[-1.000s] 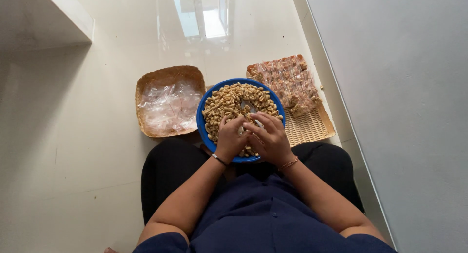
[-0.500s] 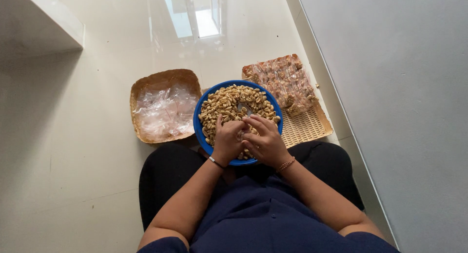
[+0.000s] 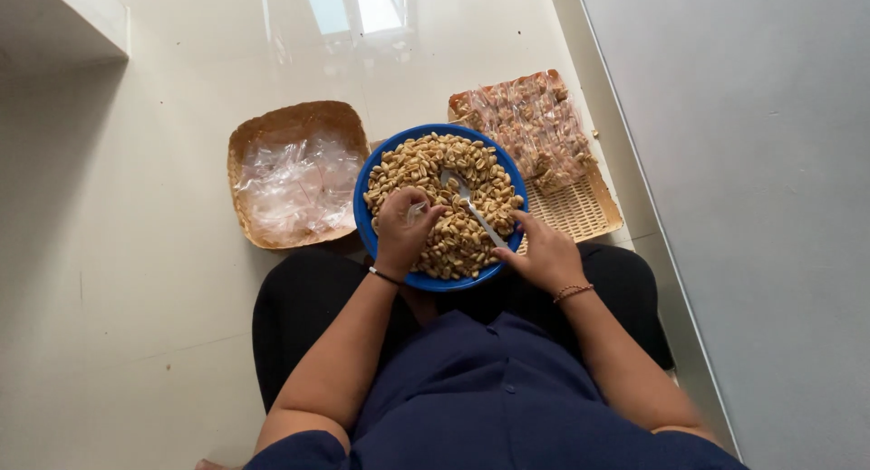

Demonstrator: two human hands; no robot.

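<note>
A round blue bowl (image 3: pixel 365 223) full of peanuts (image 3: pixel 426 166) rests in front of my lap. My right hand (image 3: pixel 542 252) grips the handle of a metal spoon (image 3: pixel 465 201) whose head lies in the peanuts. My left hand (image 3: pixel 404 232) hovers over the near left part of the bowl, fingers closed around a small clear plastic bag (image 3: pixel 415 213) that is mostly hidden.
A woven tray (image 3: pixel 288 124) with empty clear plastic bags (image 3: pixel 299 187) lies left of the bowl. A second woven tray (image 3: pixel 580 212) at the right holds several filled small packets (image 3: pixel 535 121). A grey wall (image 3: pixel 752 162) runs along the right; pale tiled floor (image 3: pixel 118 252) lies to the left.
My hands have separated: the right hand has drawn back to the bowl's right rim with the spoon, and the left stays over the peanuts. The camera view has shifted slightly.
</note>
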